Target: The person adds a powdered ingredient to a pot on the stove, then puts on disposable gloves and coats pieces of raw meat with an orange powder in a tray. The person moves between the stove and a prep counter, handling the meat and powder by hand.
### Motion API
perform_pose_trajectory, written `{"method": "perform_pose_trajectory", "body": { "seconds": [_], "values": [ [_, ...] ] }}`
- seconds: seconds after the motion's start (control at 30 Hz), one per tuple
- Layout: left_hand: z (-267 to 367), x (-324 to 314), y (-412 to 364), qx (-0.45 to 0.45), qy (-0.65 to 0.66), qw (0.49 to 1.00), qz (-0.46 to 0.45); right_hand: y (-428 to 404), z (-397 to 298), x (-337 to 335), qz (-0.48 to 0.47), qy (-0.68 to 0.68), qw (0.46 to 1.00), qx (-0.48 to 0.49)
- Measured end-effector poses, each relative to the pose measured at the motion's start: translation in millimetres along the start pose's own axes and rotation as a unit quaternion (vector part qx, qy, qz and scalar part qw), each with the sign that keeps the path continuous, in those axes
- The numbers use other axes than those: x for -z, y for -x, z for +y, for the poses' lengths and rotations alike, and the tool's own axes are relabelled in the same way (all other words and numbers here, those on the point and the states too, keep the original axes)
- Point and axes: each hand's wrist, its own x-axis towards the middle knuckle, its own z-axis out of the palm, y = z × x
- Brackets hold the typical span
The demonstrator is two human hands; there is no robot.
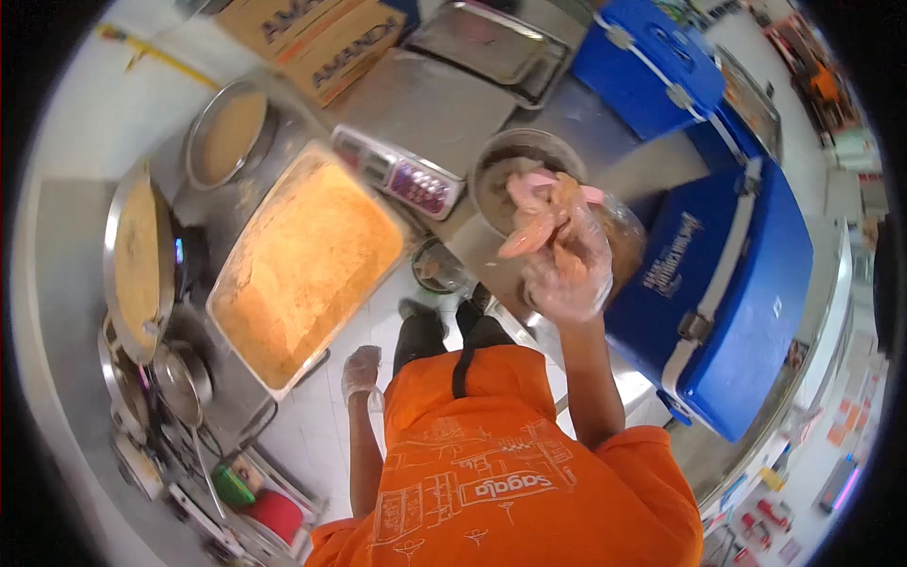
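My right hand [574,276], in a clear plastic glove, grips several pieces of raw chicken [542,212] above the work surface. Beneath and behind the meat is a round metal bowl [489,152], its contents partly hidden. My left hand [361,372] hangs low beside my leg, also in a clear glove, with nothing plainly in it; how its fingers are set is unclear. Left of centre, a large rectangular tray [305,269] is full of orange-yellow breading or flour. A digital scale [397,170] lies between tray and bowl.
Two blue coolers [708,283] flank the right side. Metal trays [489,49] and cardboard boxes [319,42] stand at the back. A bowl of tan mixture [230,135], a wide pan [138,262] and a handled strainer [181,383] line the left. A round container [436,266] is near the gap between the tables.
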Motion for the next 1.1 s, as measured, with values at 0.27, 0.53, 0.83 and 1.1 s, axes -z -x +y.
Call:
{"method": "perform_pose_trajectory", "body": {
  "seconds": [0.27,0.53,0.83,1.1],
  "values": [
    [-73.2,-35.6,56.3,0.115,0.205,0.972,0.0,-57.5,174.0,-80.7,-0.124,-0.16,0.945,-0.258],
    [-137.6,-78.5,126.1,0.286,0.335,0.898,-0.002,-116.3,320.1,-22.8,-0.056,-0.084,0.902,-0.419],
    [-172.2,-86.1,126.1,0.3,0.381,0.874,-0.038,-149.7,373.3,63.1,0.045,0.073,0.86,-0.503],
    [-183.4,-69.3,96.8,0.298,0.399,0.867,-0.033,-161.6,380.9,63.3,0.027,0.048,0.858,-0.511]
  ]
}}
